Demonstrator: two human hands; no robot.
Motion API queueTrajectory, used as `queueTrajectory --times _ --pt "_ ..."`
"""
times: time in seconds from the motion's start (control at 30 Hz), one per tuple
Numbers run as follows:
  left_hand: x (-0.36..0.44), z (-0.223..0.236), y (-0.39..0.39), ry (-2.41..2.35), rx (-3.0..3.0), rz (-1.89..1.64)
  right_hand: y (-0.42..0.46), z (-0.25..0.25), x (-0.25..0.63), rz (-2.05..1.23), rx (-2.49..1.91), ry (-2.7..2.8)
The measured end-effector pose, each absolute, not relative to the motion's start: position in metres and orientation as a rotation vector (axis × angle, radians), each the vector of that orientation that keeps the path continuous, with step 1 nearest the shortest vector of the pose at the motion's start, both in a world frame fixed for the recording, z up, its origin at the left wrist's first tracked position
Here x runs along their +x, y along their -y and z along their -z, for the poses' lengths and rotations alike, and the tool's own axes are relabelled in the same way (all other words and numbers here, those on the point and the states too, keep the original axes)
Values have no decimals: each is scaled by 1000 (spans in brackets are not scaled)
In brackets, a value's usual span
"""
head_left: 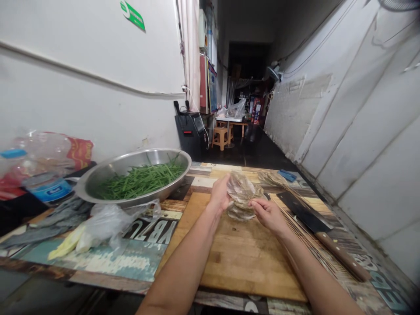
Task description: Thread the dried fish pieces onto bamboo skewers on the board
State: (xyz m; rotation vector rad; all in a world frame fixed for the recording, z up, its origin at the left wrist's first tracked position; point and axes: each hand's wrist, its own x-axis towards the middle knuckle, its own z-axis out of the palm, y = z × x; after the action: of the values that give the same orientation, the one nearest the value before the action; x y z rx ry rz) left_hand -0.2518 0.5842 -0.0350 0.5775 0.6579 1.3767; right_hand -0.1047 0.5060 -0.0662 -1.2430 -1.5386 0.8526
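A bunch of thin, wrinkled, brownish sheets (244, 192) is held up over the far part of the wooden cutting board (243, 262). My left hand (220, 192) grips the bunch from its left side. At its right edge, my right hand (264, 212) is closed in a pinch; whether the fingers hold the sheet itself or a thin stick is hidden. Thin wooden skewers (306, 234) lie beside the board, partly behind my right forearm. More brownish sheets (272, 178) lie on skewers beyond my right hand.
A cleaver (303, 212) lies at the right, handle toward me. To the left are a steel bowl (98, 199) of cut green stalks (141, 179), a clear plastic bag (111, 221), grey cloth gloves (55, 221) and plastic bottles (49, 183). A blue object (287, 175) lies far right.
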Motion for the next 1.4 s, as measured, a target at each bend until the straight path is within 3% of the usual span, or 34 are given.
queueTrajectory --times 0.1,0.33,0.43,0.57,0.63,0.7,0.9,1.0,1.13,1.2,1.3,1.4 --pt "-254 38 -585 -677 669 -1402 -504 67 -105 -861 -1246 1566" --pt "-251 40 -582 -650 694 -1386 -492 69 -115 -205 -1358 1677" --pt "-249 43 -583 -630 696 -1396 -491 67 -120 -420 -1327 1583" --pt "-248 50 -587 -673 740 -1423 -492 61 -122 -1248 -1223 1240" --pt "-249 54 -589 -703 763 -1444 -492 60 -124 -1450 -1180 1129" --pt "-248 55 -590 -709 779 -1449 -492 61 -126 -1354 -1208 1154" --pt "-244 56 -588 -710 794 -1436 -489 65 -131 -406 -1414 1527" --pt "-244 57 -588 -730 806 -1431 -488 64 -131 -561 -1395 1492" --pt "-247 58 -589 -750 800 -1426 -490 61 -128 -1295 -1267 1158" --pt "-248 59 -590 -760 799 -1425 -492 59 -128 -1487 -1193 1051" --pt "-247 61 -592 -782 806 -1416 -492 61 -129 -1423 -1219 1105" --pt "-245 64 -593 -786 823 -1403 -490 67 -132 -881 -1377 1393"
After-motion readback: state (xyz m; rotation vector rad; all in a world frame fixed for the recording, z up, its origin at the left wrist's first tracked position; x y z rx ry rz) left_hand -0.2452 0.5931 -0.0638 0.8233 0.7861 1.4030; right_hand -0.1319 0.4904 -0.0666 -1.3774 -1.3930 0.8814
